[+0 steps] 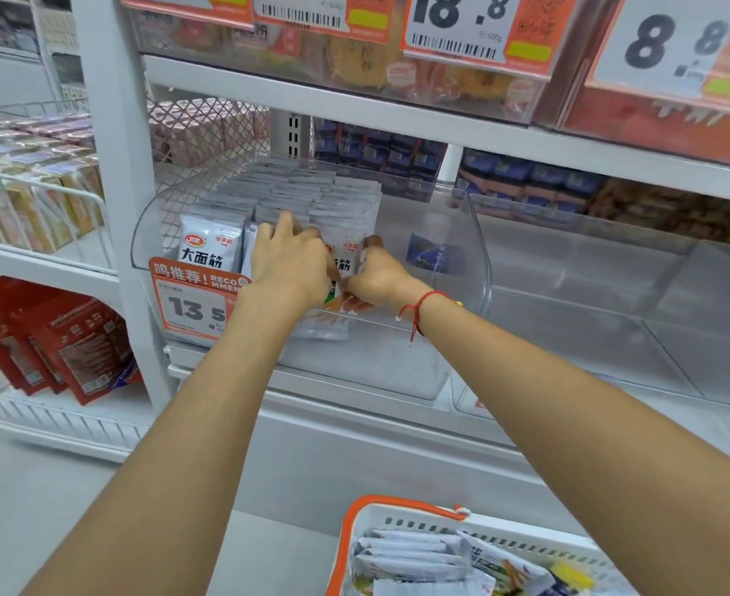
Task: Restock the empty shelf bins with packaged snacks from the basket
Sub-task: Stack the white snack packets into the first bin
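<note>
Both arms reach fwd & up into the clear shelf bin [479, 268]. Left hand [288, 262] lies palm-down over the front row of white snack packs [213, 247], fingers curled over the pack tops, gripping them. Right hand [374, 277], w/ a red string bracelet [419, 309] at the wrist, sits just beside the left, thumb up, fingers wrapped round the side of a front pack; fingertips hidden behind it. The hands nearly touch at the bin's front edge. Bin holds upright rows of white packs on its left & middle; right part is bare apart from one blue pack [425, 251] at the back. An orange price tag [195, 303] hangs on the bin front. Next bin [612, 268] to the right is clear plastic too. Below, a white basket w/ orange handle [402, 507] holds more white packs lying loose.
</note>
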